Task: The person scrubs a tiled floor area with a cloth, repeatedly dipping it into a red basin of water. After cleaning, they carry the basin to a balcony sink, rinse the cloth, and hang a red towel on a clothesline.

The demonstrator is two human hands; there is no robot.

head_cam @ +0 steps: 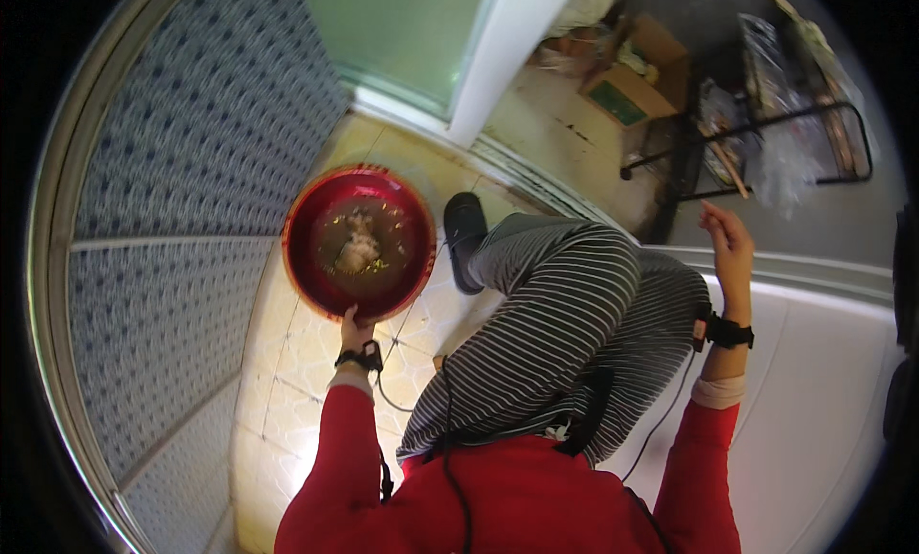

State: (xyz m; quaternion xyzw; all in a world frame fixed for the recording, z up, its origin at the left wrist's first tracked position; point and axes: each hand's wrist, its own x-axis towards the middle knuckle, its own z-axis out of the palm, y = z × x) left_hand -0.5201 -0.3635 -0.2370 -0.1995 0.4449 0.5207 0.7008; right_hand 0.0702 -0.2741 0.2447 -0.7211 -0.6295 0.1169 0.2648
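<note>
My left hand (355,328) grips the near rim of a round red basin (294,267) with its thumb over the edge. Murky liquid lies in the basin, with a pale clump (359,249) and small yellowish bits in it. My right hand (729,241) is raised at the right, its fingers slightly bent and nothing in them, close to the near end of a thin wooden stick (732,172). Both wrists wear black straps with small devices and cables.
Patterned panels (201,123) line the left side above a yellowish tiled floor (280,396). A sliding door track (546,188) crosses ahead. Beyond it stand an open cardboard box (646,73), a black metal frame (775,116) and plastic bags. My foot in a dark shoe (465,241) is beside the basin.
</note>
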